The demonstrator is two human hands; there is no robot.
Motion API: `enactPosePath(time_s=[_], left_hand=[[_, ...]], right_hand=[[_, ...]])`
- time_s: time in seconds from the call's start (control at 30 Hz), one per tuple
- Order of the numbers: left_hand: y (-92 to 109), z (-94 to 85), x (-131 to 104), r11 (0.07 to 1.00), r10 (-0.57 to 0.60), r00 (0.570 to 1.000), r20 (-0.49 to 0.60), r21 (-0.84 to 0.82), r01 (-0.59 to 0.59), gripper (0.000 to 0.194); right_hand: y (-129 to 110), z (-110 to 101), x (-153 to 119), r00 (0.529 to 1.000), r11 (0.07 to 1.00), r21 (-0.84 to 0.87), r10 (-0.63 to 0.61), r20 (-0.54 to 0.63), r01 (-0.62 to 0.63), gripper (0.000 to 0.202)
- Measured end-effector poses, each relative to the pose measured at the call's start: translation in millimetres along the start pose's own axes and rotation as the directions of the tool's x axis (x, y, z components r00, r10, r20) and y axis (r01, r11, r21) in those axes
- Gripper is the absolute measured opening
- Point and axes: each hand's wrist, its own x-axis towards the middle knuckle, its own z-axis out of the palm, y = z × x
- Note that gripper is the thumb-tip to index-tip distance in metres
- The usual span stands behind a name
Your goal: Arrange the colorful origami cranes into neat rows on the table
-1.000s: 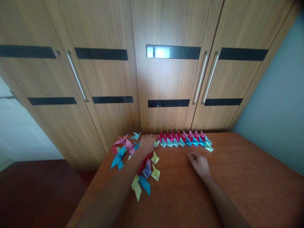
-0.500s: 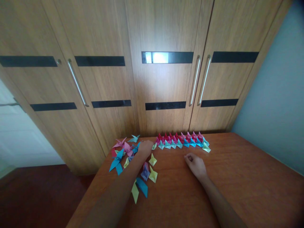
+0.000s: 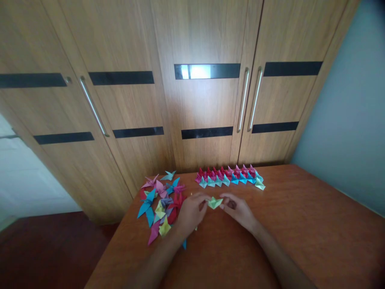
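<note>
A light green origami crane (image 3: 214,203) is held by its two sides above the middle of the table. My left hand (image 3: 192,210) pinches its left end, and my right hand (image 3: 237,209) has its fingers closed at the right tip. Beyond them stand neat rows of folded cranes (image 3: 228,176), red and pink at the back, pale green and blue in front, with one pale yellow-green crane (image 3: 260,184) at the right front. To the left lies a loose pile of cranes (image 3: 161,188) in blue, pink, red, yellow and purple, partly hidden by my left hand and forearm.
The brown wooden table (image 3: 285,233) reaches back to a wooden wardrobe (image 3: 207,108) with metal handles and black strips. A pale wall (image 3: 339,132) borders the right side. Past the table's left edge lies a dark red floor (image 3: 66,245).
My left hand has come from the pile at the far left toward me and right, bringing the green crane. My right hand has moved slightly left and now meets the crane's other side.
</note>
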Motion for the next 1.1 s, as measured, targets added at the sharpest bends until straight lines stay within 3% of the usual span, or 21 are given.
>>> enactPosePath(time_s=[0.17,0.4,0.57,0.7,0.8,0.93,1.03,1.1], left_hand=[[6,5.6,-27,0.996,-0.083,0.995,-0.052,-0.041,0.081,0.024],[3,9.0,-29,0.993,-0.096,0.995,-0.020,-0.073,0.094,0.027],[7,3.4,-31,0.996,-0.063,0.993,-0.096,-0.071,0.056,0.028],[15,3.0,-36,0.998,0.006,0.998,-0.070,-0.065,-0.010,0.030],[22,6.5,-41,0.995,0.087,0.996,-0.010,-0.055,-0.087,0.035],[30,10.7,-45,0.991,0.124,0.990,0.065,-0.052,-0.120,0.038],[33,12.8,-46,0.991,0.125,0.986,0.113,-0.059,-0.118,0.038],[33,14.0,-47,0.992,0.120,0.984,0.134,-0.063,-0.112,0.037]], right_hand=[[-17,9,-5,0.994,0.997,-0.042,-0.054,0.097,0.058,0.018],[-22,9,-6,0.993,0.979,-0.185,-0.067,0.102,0.085,0.018],[-16,-6,-3,0.999,0.934,-0.356,-0.038,0.011,0.040,0.024],[-2,-31,0,0.981,0.881,-0.470,-0.035,-0.191,-0.060,0.032],[11,-57,-2,0.903,0.823,-0.522,-0.026,-0.429,-0.225,0.037],[27,-94,-10,0.734,0.682,-0.515,0.048,-0.678,-0.520,0.038],[36,-109,-16,0.640,0.508,-0.497,0.149,-0.754,-0.704,0.039],[40,-110,-17,0.638,0.420,-0.518,0.222,-0.737,-0.745,0.041]])
